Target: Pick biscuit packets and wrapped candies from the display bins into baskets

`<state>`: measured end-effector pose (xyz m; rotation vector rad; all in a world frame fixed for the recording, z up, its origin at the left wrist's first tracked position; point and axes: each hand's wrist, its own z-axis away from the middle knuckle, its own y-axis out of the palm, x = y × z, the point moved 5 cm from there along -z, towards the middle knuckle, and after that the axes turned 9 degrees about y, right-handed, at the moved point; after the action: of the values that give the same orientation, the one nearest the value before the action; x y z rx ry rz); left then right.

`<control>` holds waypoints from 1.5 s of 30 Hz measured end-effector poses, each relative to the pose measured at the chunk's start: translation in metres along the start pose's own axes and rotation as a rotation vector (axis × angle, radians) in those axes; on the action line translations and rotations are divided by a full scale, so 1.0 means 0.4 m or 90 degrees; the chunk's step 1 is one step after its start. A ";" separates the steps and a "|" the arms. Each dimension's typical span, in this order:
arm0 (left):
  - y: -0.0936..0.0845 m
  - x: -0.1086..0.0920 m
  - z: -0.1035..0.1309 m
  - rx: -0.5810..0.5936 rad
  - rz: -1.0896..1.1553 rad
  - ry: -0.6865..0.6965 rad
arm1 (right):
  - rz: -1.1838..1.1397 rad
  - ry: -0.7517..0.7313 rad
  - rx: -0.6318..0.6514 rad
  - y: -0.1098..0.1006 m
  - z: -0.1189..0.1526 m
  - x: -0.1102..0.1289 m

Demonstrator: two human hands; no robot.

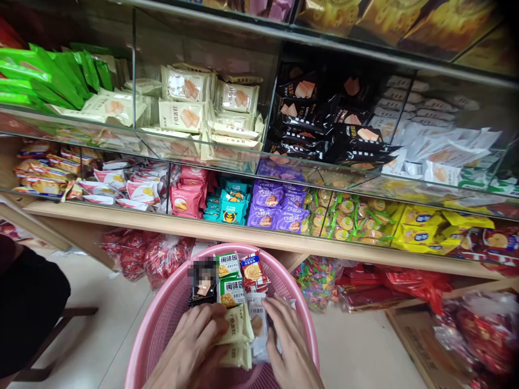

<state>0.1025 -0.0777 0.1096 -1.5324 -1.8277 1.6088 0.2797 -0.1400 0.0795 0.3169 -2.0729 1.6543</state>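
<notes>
A pink mesh plastic basket [142, 334] stands on the floor in front of me, with several small snack packets inside. My left hand [197, 337] has its fingers bent around cream cake packets [235, 324] at the basket's middle. On the other side, my right hand [292, 343] grips white cake packets [258, 324] between thumb and fingers. Beyond the hands lie a black packet [203, 290], green-and-white packets [230, 292] and a red-and-blue packet [253, 268]. The undersides of the held packets are hidden.
Glass-fronted shelves hold cream packets [182, 116], black packets [302, 111], purple packets [267, 197] and yellow packets [421, 227]. Bags of red-wrapped items [166, 259] sit beneath. A cardboard box [421, 340] is at right; a dark-clothed person [30, 308] is at left.
</notes>
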 end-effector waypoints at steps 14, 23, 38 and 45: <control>-0.004 0.002 0.005 -0.018 -0.010 -0.004 | 0.148 -0.044 0.025 -0.029 -0.005 -0.031; 0.001 0.006 0.012 -0.033 -0.016 0.000 | 0.216 0.184 -0.037 -0.047 0.000 -0.100; 0.010 0.012 0.020 -0.012 -0.030 0.009 | 0.164 0.106 -0.074 -0.014 0.001 -0.053; 0.009 0.014 0.021 -0.032 -0.031 0.007 | -0.181 0.230 -0.085 -0.059 -0.018 -0.073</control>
<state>0.0959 -0.0785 0.1015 -1.5019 -1.8984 1.5402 0.3172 -0.1421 0.0865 0.2343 -1.7642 1.2909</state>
